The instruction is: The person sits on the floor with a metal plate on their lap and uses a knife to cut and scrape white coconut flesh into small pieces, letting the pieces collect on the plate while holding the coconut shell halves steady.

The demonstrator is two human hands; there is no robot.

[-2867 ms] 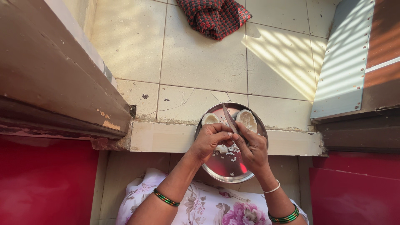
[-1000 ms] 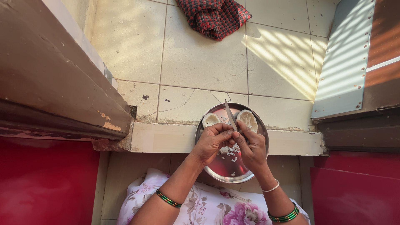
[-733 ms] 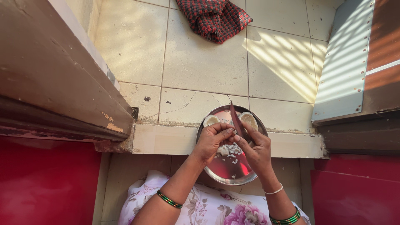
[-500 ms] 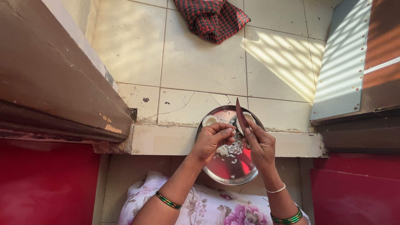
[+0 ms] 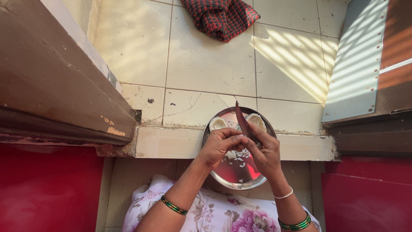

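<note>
I see both hands over a steel plate point(image 5: 223, 178) — the left hand point(image 5: 219, 146) pinching a small white piece, hard to make out, the right hand point(image 5: 266, 152) gripping a knife point(image 5: 242, 121) by its handle, blade up. Likely light, slippery, crumbly. Beyond, white halves point(image 5: 218, 123) — then a checked cloth point(image 5: 221, 17).

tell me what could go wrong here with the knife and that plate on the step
The knife blade sits right against the left hand fingers while the right hand grips it, so a slip could cut them. The steel plate overhangs the step edge and might tip, spilling the white pieces.
</note>
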